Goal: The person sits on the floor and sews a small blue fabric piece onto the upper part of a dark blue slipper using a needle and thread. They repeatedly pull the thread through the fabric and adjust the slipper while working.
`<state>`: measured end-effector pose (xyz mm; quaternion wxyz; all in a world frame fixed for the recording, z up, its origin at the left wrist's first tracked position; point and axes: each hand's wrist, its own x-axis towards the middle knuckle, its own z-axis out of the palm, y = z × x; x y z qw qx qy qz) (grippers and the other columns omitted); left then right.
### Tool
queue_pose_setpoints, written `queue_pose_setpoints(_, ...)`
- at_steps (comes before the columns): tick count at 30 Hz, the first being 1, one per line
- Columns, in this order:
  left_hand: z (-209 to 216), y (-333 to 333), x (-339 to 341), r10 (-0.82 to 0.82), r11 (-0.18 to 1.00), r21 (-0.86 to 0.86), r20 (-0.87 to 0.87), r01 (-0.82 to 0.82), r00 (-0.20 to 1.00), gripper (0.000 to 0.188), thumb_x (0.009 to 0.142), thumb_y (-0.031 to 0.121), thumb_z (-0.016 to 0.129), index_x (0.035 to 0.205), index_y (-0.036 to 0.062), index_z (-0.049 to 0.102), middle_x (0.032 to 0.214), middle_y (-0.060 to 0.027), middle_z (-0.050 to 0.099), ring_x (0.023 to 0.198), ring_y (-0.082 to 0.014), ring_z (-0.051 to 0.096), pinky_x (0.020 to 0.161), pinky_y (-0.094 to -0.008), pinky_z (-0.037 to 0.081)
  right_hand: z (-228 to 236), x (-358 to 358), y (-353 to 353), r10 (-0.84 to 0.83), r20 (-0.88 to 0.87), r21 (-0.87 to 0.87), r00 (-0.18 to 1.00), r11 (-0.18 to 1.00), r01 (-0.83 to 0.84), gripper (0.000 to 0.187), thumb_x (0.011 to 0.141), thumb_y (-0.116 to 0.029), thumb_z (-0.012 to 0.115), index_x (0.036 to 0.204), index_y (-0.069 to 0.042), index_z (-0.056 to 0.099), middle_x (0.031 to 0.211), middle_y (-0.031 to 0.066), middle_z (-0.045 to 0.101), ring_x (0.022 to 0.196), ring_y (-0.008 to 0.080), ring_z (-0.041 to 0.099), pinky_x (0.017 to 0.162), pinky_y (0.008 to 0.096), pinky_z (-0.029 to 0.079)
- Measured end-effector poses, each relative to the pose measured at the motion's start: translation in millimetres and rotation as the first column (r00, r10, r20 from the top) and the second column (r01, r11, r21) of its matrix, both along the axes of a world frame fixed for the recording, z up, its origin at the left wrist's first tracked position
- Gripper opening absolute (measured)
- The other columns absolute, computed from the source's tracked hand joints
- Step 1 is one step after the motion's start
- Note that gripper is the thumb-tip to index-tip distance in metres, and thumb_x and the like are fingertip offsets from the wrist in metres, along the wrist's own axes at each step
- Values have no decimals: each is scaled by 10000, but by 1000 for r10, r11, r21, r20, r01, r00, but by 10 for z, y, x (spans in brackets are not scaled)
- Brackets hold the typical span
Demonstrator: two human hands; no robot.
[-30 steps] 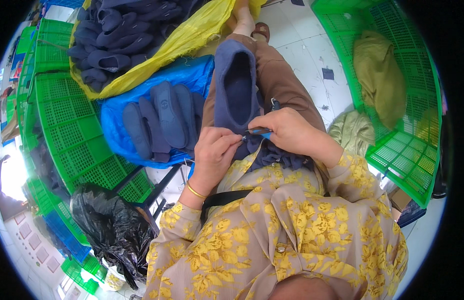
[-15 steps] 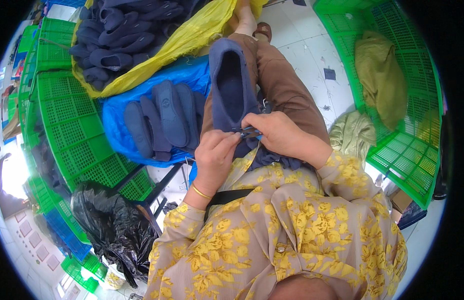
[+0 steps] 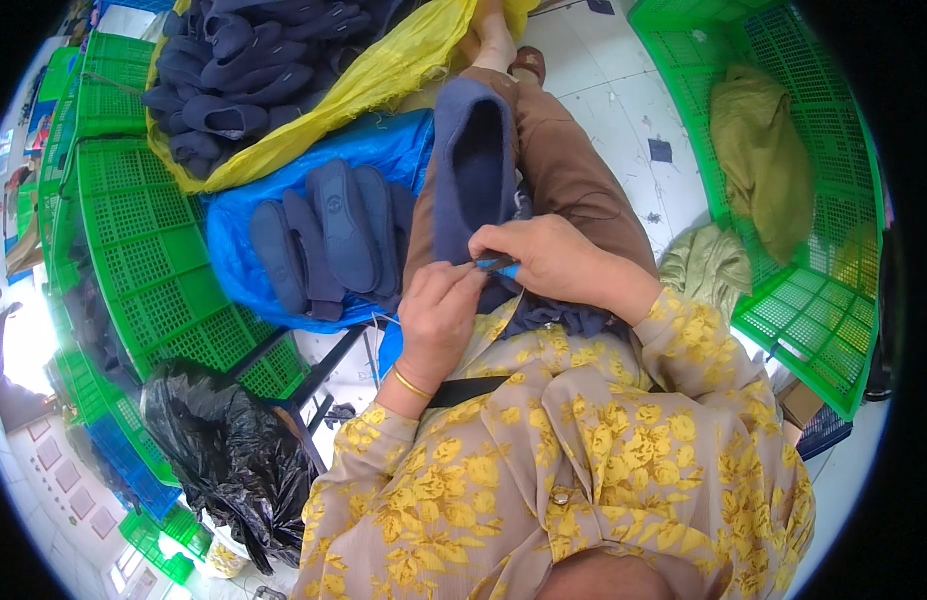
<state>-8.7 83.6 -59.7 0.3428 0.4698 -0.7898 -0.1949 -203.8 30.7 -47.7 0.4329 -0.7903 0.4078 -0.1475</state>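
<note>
Slipper (image 3: 472, 190), navy, over the left thigh (image 3: 421, 238), seemingly for support; left hand (image 3: 439, 300) pinched near its heel, on what cannot be told, meeting right hand (image 3: 556, 260), clasping small dark-and-blue tool (image 3: 501, 267).

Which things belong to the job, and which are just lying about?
Apparently the job: navy slipper by the left hand; small tool in the right hand; slippers on the blue sheet.

Seemingly lying about: black plastic bag; olive cloth in a green crate; dark scrap on the floor.
</note>
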Motion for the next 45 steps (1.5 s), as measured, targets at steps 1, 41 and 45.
queue_pose_setpoints(1, 27, -15, 0, 4, 1000, 23, -15, -4, 1000, 218, 688, -45, 726, 890, 33, 697, 881, -80, 651, 820, -267, 608, 700, -345, 504, 33, 3, -5, -11, -18, -78, 1000, 997, 9, 335, 738, 47, 587, 1036, -105, 590, 916, 128, 624, 816, 344, 640, 660, 424, 503)
queue_pose_setpoints(41, 97, -260, 35, -29, 959, 276, -129, 64, 991, 182, 681, -5, 749, 833, 40, 660, 854, -70, 637, 818, -252, 584, 715, -338, 470, 159, -55, 245, -201, -37, 14, 979, 979, 202, 144, 705, -23, 646, 844, -62, 634, 747, 140, 652, 724, 334, 651, 643, 434, 505)
queue_pose_setpoints(45, 101, -263, 30, -30, 959, 276, -121, 63, 992, 174, 673, -9, 742, 817, 39, 655, 835, -78, 638, 824, -268, 587, 709, -362, 468, 118, -30, 235, -187, -87, -11, 978, 982, 187, 120, 703, -25, 637, 819, -55, 630, 730, 149, 646, 713, 347, 648, 645, 453, 501)
